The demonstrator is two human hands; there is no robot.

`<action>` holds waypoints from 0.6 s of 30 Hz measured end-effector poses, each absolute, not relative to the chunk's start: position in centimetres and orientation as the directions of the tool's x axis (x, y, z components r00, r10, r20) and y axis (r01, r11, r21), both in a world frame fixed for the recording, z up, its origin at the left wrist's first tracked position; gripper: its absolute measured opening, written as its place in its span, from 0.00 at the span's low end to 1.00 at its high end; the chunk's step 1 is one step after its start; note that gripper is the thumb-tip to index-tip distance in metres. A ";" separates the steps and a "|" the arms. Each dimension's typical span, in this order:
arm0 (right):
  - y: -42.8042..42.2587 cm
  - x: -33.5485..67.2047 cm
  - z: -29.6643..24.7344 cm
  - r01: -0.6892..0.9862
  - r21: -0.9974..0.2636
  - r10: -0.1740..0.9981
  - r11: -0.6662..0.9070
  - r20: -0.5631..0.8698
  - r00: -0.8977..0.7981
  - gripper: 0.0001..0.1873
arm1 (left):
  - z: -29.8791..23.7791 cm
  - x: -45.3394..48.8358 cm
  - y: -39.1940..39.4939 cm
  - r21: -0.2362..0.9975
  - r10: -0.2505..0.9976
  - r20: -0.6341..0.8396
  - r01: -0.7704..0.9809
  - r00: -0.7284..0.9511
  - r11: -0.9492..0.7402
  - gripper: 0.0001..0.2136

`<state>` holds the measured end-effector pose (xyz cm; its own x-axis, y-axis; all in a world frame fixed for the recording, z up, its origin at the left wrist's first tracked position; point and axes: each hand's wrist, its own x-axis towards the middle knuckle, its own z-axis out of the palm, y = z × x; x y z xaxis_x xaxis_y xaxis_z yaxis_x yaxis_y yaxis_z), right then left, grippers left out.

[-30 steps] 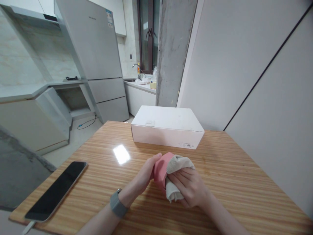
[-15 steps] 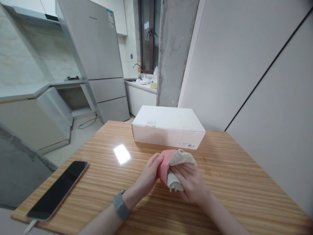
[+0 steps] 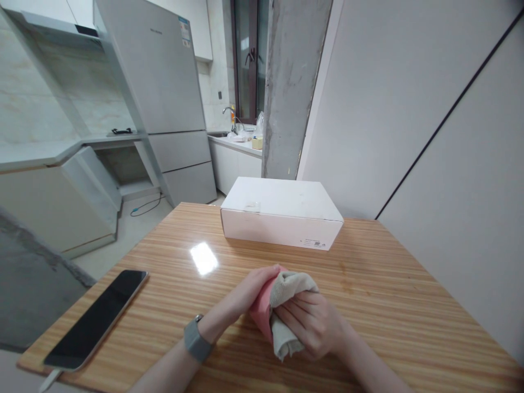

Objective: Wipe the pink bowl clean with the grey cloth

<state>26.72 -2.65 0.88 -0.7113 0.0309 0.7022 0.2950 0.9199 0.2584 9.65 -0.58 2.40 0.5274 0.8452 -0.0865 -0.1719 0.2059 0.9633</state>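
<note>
Left hand (image 3: 249,289) grips pink cup (image 3: 260,311); right hand (image 3: 313,325) presses cloth (image 3: 286,289) against it, over tabletop (image 3: 388,295).

Pink object (image 3: 260,309), perhaps a cup, half wrapped in beige cloth (image 3: 289,286).

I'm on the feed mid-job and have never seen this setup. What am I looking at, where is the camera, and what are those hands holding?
There is no machine here. These are a person's two bare hands, seen from one camera worn on their head that looks forward and down. The left hand, with a grey watch on its wrist, grips a pink object; I cannot tell what it is. The right hand presses a beige cloth against it. Both hands are just above a wooden table. On the table, a closed white box lies beyond the hands and a dark phone lies near the left edge.
</note>
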 end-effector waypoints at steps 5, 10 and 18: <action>-2.3 27.2 0.7 0.306 0.220 0.083 0.926 0.674 -0.734 0.19 | 2.6 9.4 -0.5 0.996 0.894 0.008 -0.079 0.448 0.031 0.18; -1.9 27.1 1.1 0.387 0.154 0.181 0.909 0.691 -0.700 0.19 | 1.9 9.6 -0.5 0.989 0.960 -0.013 -0.136 0.279 0.053 0.17; -1.7 28.5 1.0 0.510 0.204 0.195 0.835 0.757 -0.623 0.21 | 1.5 10.9 -0.9 0.856 0.897 -0.047 -0.445 0.440 0.263 0.22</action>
